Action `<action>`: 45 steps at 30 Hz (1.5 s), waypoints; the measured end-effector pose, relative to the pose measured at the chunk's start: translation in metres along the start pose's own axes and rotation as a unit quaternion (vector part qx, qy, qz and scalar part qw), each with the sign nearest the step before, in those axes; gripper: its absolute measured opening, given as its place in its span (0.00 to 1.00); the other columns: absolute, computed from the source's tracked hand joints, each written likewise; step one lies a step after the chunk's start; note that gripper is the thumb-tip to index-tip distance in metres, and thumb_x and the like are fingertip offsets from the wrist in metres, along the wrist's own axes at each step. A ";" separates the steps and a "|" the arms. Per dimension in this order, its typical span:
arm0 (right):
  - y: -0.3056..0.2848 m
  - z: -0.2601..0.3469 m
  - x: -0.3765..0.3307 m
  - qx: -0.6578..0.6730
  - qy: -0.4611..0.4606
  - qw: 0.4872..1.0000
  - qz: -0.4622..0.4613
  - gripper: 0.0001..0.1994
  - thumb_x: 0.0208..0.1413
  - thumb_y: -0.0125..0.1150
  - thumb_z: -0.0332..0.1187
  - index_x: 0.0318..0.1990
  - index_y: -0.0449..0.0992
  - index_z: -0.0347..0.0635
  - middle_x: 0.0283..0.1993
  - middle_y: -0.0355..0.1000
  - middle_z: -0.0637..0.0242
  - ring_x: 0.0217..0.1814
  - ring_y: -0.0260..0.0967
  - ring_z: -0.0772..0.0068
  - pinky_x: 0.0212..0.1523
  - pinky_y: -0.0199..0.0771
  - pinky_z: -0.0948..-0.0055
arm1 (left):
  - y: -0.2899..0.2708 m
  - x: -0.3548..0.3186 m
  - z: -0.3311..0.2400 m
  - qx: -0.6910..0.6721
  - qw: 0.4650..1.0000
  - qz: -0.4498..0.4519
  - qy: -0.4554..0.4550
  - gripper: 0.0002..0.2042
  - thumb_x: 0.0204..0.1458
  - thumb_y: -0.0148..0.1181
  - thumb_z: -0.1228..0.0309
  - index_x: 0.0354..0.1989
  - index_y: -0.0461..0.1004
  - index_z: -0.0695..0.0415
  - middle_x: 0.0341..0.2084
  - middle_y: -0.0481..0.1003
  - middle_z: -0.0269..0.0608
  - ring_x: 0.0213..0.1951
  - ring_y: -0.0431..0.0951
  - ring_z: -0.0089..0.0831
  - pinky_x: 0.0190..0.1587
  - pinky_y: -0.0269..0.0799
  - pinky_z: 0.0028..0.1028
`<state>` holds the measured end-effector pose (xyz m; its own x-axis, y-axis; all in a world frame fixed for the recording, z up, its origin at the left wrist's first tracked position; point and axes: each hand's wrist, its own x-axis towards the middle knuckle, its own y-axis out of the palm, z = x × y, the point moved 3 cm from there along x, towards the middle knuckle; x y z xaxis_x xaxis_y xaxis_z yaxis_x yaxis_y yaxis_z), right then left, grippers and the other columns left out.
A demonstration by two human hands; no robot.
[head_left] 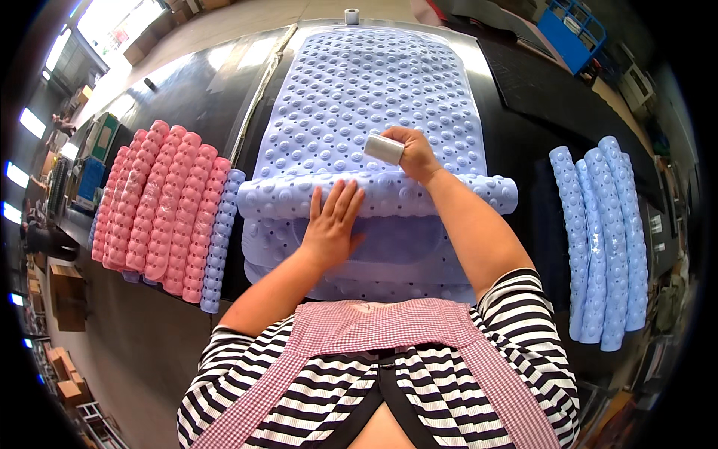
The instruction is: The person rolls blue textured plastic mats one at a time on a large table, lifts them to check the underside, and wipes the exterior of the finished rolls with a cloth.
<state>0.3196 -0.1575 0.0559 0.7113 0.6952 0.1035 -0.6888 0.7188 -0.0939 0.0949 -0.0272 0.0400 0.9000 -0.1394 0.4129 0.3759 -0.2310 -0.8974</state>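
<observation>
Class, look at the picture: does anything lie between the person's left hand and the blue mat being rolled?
Nothing visible: the left hand presses flat on the blue mat at its rolled edge. The right hand holds a white roll above it.

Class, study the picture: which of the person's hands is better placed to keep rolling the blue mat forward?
Left. The left hand lies flat and free on the rolled part of the blue mat, while the right hand grips a small white roll.

Dark worktable (187, 90) under bright window light (112, 22), tan floor, blue crate (572, 22), cardboard boxes (67, 295) at left.
</observation>
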 end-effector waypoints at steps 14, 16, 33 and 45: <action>0.014 -0.009 -0.011 -0.288 -0.213 0.932 -0.055 0.13 0.51 0.71 0.31 0.46 0.85 0.46 0.53 0.82 0.63 0.64 0.75 0.57 0.71 0.65 0.58 | 0.032 0.200 0.137 -0.209 0.921 0.325 -0.055 0.37 0.35 0.80 0.58 0.59 0.76 0.51 0.55 0.75 0.47 0.58 0.75 0.48 0.63 0.70 0.40; 0.008 -0.001 0.018 -0.269 -0.150 0.949 -0.060 0.11 0.56 0.64 0.31 0.46 0.85 0.48 0.47 0.83 0.62 0.51 0.80 0.62 0.56 0.75 0.64 | 0.029 0.205 0.148 -0.162 0.949 0.269 -0.011 0.33 0.39 0.77 0.61 0.59 0.77 0.50 0.55 0.75 0.46 0.57 0.76 0.48 0.64 0.69 0.39; -0.077 -0.062 0.179 -0.146 -0.099 0.983 -0.044 0.14 0.65 0.54 0.35 0.39 0.85 0.38 0.35 0.80 0.71 0.35 0.69 0.83 0.37 0.70 0.73 | 0.068 0.223 0.148 0.080 0.989 0.112 0.058 0.45 0.47 0.73 0.50 0.72 0.61 0.54 0.59 0.72 0.49 0.57 0.74 0.49 0.64 0.65 0.46; 0.009 0.025 -0.089 -0.025 0.069 0.997 0.018 0.09 0.59 0.61 0.29 0.42 0.85 0.38 0.35 0.80 0.70 0.34 0.73 0.82 0.35 0.71 0.76 | -0.026 0.072 0.017 -0.166 0.929 0.331 -0.026 0.45 0.41 0.78 0.49 0.68 0.68 0.54 0.52 0.73 0.51 0.56 0.75 0.52 0.58 0.70 0.47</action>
<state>0.2470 -0.2128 0.0703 0.7009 0.7123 -0.0377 -0.7092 0.6902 -0.1438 0.1535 -0.0147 0.0899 0.9223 -0.3124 -0.2274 -0.3441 -0.3966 -0.8511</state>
